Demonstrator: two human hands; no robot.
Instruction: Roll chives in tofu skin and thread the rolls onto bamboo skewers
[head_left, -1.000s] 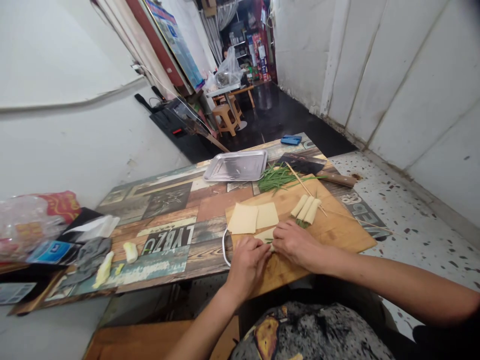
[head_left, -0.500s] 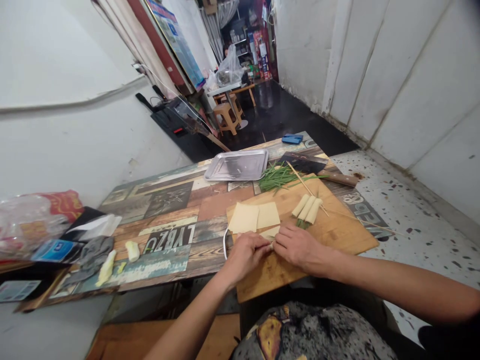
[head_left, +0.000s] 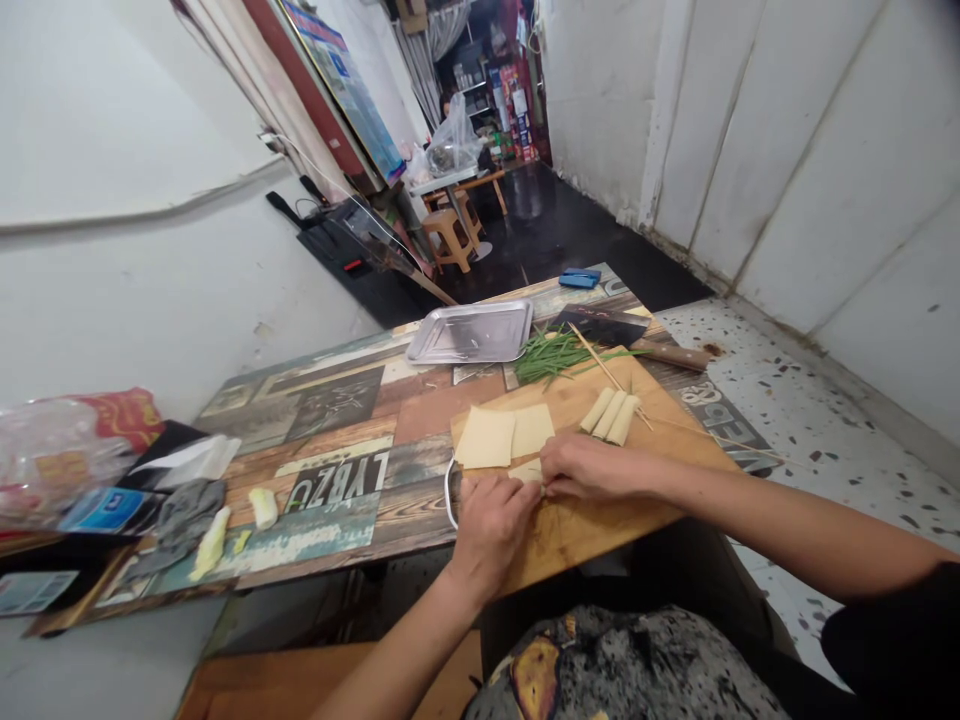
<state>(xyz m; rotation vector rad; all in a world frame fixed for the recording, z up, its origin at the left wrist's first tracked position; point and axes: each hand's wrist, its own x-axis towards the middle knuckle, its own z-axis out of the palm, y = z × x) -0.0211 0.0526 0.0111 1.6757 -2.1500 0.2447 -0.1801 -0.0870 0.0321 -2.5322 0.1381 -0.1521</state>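
On the wooden cutting board (head_left: 600, 520), my left hand (head_left: 493, 525) and my right hand (head_left: 581, 466) meet fingertip to fingertip. Both are closed on the near edge of a pale yellow tofu sheet (head_left: 527, 470), mostly hidden under my fingers. Just beyond, two square tofu sheets (head_left: 486, 440) lie flat and overlap. Three tofu rolls (head_left: 610, 416) with green at their ends rest side by side, beyond my right hand. A heap of green chives (head_left: 551, 356) lies at the board's far edge, with a thin wooden skewer (head_left: 596, 356) beside it.
A cleaver (head_left: 671, 354) lies at the board's far right, near a metal tray (head_left: 472, 335) and a blue object (head_left: 580, 278). On the left are a grey cloth (head_left: 187, 515), pale vegetable pieces (head_left: 262, 508) and plastic packaging (head_left: 67, 455). A wall stands on each side.
My right hand has shifted slightly left and up, uncovering the near ends of the rolls. My left hand has turned more palm-down at the sheet's near edge. The view has shifted a little.
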